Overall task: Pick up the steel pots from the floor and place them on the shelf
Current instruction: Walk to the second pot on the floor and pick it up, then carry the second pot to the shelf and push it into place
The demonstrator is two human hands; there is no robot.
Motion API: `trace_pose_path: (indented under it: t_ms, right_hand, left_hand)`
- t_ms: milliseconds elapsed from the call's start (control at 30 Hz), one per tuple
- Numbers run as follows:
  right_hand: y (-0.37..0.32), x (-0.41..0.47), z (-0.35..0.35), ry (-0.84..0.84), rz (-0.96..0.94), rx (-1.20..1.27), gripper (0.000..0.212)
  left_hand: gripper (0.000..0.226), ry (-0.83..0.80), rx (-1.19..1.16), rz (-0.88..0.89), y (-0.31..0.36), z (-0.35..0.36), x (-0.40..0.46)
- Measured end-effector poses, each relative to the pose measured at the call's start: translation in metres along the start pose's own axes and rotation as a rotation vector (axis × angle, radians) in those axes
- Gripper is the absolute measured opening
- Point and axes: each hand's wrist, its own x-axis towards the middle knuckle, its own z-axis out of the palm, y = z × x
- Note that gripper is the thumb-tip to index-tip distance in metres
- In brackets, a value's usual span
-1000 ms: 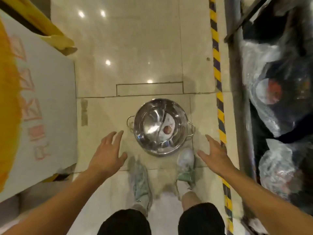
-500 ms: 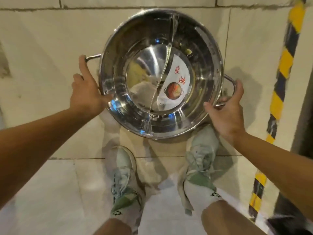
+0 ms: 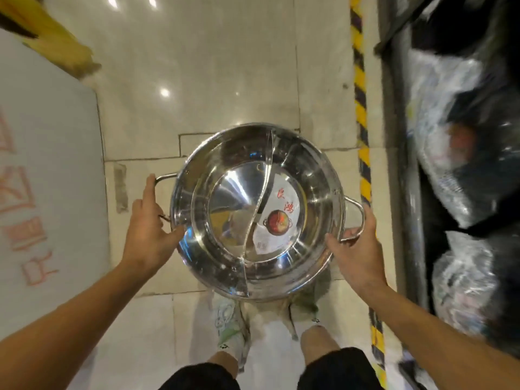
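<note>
One round, shiny stainless-steel pot, wide and shallow, with a curved divider wall running through its middle and a paper label with a red pot picture stuck to its floor. Mouth faces up toward the camera; it appears level. It hangs between the two hands, above the pale tiled floor and over the person's light green-and-white shoes, so it reads as lifted, not resting.

Two wire loop handles, one at each side of the rim, set the pot's carrying axis, which runs straight from hand to hand.
- Left hand: at the left handle, thumb pressed on the rim, fingers hooked behind the loop. Closed on the pot.
- Right hand: at the right handle, fingers curled around the loop from outside, thumb toward the rim. Closed on the pot.

Neither hand is nearer; the load sits centred between them.

Beyond the right hand: a yellow-and-black striped floor tape, then a dark metal shelf frame with blurred plastic-wrapped wares on it. Judged: the shelf lies to the right of the grip, so the carry swings right-hand side first.

Beyond the left hand: a white board with red lettering.
</note>
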Motion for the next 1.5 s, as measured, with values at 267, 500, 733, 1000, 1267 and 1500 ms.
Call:
trace_pose_path:
  t_ms: [267, 500, 733, 1000, 1267, 1500]
  right_hand:
    - [-0.146, -0.159, -0.147, 0.065, -0.172, 0.177, 0.099]
    - [-0.165, -0.319, -0.232, 0.157, -0.184, 0.225, 0.099]
    - [-0.092, -0.442, -0.269, 0.226, -0.180, 0.271, 0.100]
    - [-0.005, -0.583, -0.273, 0.408, -0.095, 0.284, 0.100]
    - [0.081, -0.725, -0.241, 0.584, 0.199, 0.395, 0.099]
    - [0.148, -0.859, -0.183, 0.741, 0.469, 0.398, 0.103]
  left_hand:
    - [0.109, 0.068, -0.110, 0.140, 0.108, -0.218, -0.128]
    - [0.112, 0.030, -0.236, 0.274, 0.140, -0.311, -0.251]
    - [0.109, -0.016, -0.122, 0.468, 0.132, -0.310, -0.352]
    - [0.109, -0.116, -0.056, 0.603, 0.112, -0.290, -0.462]
    - [0.112, -0.405, 0.019, 0.852, 0.108, -0.249, -0.527]
    - [0.107, -0.704, 0.143, 0.980, 0.087, -0.187, -0.578]
